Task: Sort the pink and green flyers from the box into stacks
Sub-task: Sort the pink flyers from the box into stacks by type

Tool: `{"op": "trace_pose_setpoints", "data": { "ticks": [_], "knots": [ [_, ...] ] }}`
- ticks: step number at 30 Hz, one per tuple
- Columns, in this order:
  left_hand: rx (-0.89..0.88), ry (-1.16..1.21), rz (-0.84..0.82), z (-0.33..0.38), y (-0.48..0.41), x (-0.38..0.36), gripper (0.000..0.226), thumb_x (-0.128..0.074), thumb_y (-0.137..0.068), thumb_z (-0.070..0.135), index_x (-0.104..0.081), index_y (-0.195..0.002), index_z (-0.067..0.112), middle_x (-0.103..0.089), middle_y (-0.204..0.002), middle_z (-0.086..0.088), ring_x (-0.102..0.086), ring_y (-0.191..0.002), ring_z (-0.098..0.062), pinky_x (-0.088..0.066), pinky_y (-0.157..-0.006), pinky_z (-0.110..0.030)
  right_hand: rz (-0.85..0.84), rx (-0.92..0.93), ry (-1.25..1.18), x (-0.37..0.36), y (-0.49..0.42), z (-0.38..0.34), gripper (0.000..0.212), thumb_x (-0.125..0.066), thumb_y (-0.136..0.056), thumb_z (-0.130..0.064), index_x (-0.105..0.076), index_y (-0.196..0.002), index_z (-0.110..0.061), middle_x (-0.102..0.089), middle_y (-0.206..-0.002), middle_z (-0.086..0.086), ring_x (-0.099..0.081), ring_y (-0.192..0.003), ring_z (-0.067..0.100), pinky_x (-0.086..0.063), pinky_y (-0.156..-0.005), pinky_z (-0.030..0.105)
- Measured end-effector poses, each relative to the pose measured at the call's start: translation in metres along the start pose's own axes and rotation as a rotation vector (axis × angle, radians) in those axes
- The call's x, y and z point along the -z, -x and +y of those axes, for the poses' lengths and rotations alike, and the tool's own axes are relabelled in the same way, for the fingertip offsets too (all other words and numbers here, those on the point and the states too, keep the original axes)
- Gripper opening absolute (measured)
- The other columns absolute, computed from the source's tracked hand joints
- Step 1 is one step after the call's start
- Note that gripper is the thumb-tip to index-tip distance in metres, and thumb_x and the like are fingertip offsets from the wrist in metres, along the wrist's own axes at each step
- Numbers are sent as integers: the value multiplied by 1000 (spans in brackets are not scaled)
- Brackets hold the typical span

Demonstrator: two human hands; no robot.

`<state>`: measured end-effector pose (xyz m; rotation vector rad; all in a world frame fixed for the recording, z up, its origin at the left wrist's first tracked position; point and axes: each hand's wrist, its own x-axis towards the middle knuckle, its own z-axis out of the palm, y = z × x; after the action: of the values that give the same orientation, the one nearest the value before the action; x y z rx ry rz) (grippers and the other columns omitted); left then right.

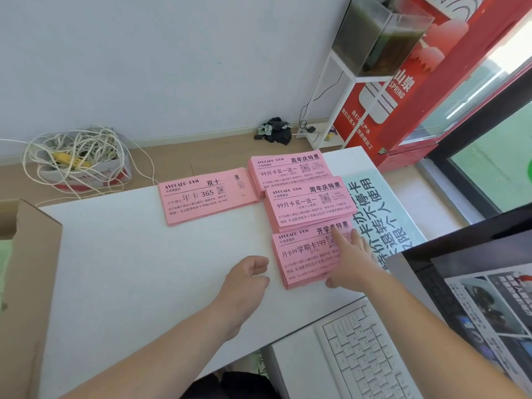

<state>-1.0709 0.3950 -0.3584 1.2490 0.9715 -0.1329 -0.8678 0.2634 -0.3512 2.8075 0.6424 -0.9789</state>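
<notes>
The right hand presses, fingers straight, on the nearest pink stack. At its nine o'clock the left hand rests loosely curled, empty, on the bench.

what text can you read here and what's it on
"AVOCADO·GYM", "双十", "年卡 365": left pink stack
"周年庆特惠", "99月卡买一送一": far pink stack and middle pink stack
"开学季特惠", "月卡99学期卡199": near pink stack, under right hand
"SPRING": red cabinet
Small print on stacks, green sheet: not reliably legible
</notes>
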Motion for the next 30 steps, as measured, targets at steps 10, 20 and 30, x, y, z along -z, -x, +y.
{"op": "trace_pose_setpoints", "data": {
  "ticks": [10,20,30],
  "knots": [
    [-214,-21,163,18,100,133,17,-60,-99,18,-69,-109,28,-76,-104,10,-72,-95,-5,-57,-96,-34,113,505,-243,1,75,-168,41,-67,-92,-50,-65,-129,-33,-69,-114,-16,-65,-104,3,-55,-87,29],
    [-205,116,769,-77,237,312,23,-63,-98,14,-76,-97,34,-77,-98,11,-70,-97,-5,-55,-89,-28,16,1093,-485,-69,182,-372,21,-68,-97,-27,-72,-115,-35,-69,-111,-27,-58,-107,-9,-41,-90,5],
    [-21,-64,690,-149,230,358,35,-45,-105,14,-62,-124,38,-60,-130,20,-56,-119,0,-47,-97,-20,148,1333,19,-146,179,-444,40,-50,-98,-11,-65,-132,-24,-64,-134,-10,-50,-133,15,-52,-100,45]
  ]
}}
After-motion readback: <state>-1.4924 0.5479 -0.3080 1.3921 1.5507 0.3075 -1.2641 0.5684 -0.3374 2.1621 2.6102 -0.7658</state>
